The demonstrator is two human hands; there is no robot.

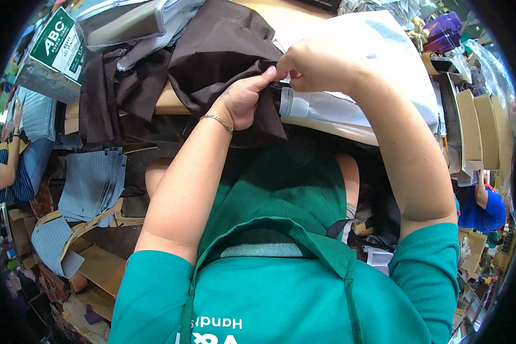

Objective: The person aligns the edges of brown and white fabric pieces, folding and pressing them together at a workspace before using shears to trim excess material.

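Dark brown cloth (223,34) lies bunched over the table's near edge, and one fold of it hangs toward my lap. My left hand (245,98), with a chain bracelet at the wrist, is closed on this cloth, thumb stretched along its right edge. My right hand (315,64) is pinched, its fingertips meeting the left thumb at that edge. Whatever sits between the right fingertips is too small or hidden to make out. Beneath the right hand, a white sheet (378,49) covers the table, with a pale grey folded strip (304,103) along its near side.
At the left stand a green-and-white labelled tin (54,49) and a grey padded piece (126,28) above more brown cloth (126,86). A stack of grey sheets (92,183) hangs lower left. Cardboard boxes (473,126) line the right. People sit at both far sides.
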